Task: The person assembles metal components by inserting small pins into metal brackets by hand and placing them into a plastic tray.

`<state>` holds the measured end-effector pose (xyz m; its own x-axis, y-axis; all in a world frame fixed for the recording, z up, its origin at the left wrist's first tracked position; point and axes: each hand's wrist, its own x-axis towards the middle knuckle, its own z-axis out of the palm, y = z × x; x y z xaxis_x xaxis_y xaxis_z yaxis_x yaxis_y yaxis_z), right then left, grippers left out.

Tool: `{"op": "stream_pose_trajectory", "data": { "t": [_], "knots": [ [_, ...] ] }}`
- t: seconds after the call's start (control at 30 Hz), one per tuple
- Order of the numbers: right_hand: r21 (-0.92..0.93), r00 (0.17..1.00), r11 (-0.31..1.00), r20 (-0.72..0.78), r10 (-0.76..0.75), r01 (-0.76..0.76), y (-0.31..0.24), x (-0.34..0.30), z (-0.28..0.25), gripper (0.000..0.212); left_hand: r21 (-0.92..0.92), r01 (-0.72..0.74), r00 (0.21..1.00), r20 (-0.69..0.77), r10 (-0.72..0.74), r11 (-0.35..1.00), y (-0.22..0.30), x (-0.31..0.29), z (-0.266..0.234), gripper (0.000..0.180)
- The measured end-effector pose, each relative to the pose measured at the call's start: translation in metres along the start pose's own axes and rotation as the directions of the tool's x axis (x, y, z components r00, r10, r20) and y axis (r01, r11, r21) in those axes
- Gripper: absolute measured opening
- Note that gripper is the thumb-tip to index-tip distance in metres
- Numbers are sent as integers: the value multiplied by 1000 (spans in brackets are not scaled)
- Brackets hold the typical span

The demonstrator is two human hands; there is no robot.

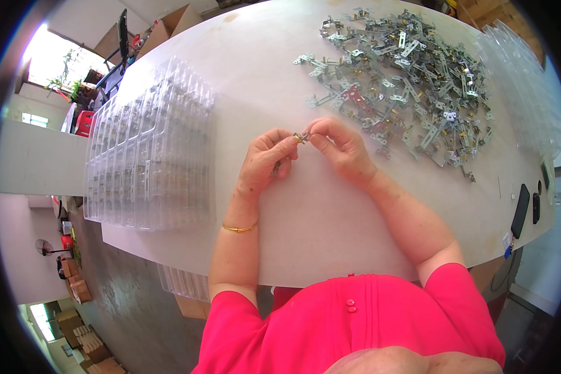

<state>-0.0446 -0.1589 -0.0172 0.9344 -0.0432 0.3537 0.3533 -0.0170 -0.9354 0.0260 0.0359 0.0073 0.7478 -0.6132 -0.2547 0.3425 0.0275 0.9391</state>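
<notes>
Over the middle of the white table (330,218), my left hand (269,156) and my right hand (343,149) meet at the fingertips. Between them they pinch a small metal bracket (301,137) with a brass-coloured part. Another small dark metal piece (276,167) shows under the curled fingers of my left hand. To the right and beyond my hands spreads a loose heap of similar metal brackets (411,81), some with brass-coloured bits. Left of my hands stands a stack of clear plastic trays (149,143) with metal parts in their compartments.
More clear plastic trays (517,87) are stacked at the far right. A black phone (521,210) and a small black object (536,208) lie near the right edge. Below the table's near left edge are another clear tray (184,282) and a cardboard box (193,307).
</notes>
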Motion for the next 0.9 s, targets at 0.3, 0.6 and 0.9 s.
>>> {"op": "stream_pose_trajectory", "data": {
  "t": [0.3, 0.6, 0.9],
  "knots": [
    [498, 944, 837, -103, 314, -224, 5, 4, 0, 10, -413, -37, 968, 212, 135, 910, -13, 11, -14, 42],
    [662, 918, 709, -79, 388, -243, 8, 7, -2, 12, -213, -342, 933, 41, 358, 915, -20, 11, 2, 33],
    [320, 958, 925, -129, 257, -205, 5, 6, 7, 14, -231, -301, 954, -95, 286, 925, -18, 9, -1, 23]
  ]
}}
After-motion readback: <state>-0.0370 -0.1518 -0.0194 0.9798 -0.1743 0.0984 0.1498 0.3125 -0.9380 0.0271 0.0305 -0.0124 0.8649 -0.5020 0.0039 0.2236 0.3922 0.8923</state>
